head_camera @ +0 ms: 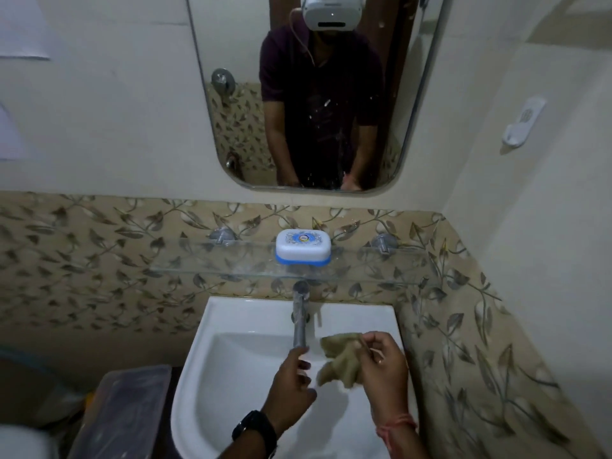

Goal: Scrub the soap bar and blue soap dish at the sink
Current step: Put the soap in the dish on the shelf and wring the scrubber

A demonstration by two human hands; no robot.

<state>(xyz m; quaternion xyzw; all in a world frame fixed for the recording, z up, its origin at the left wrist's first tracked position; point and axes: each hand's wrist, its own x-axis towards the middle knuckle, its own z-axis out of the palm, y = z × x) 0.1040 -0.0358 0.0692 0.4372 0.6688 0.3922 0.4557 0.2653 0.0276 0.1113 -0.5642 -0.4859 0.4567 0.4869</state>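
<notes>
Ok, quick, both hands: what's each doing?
Left hand: fingers curled just below the tap, holding nothing visible.
Right hand: pinching the cloth.

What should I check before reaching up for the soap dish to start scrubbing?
1. Soap dish within sight on the glass shelf: ok.
2. Lid closed on the dish, soap bar hidden: cannot tell if there is soap inside.
3. Right hand holds the cloth: ok.
4. Left hand free to take the dish: ok, empty, near the tap.
5. Water running: cannot tell.
6. Sink basin clear for washing: ok.
</notes>
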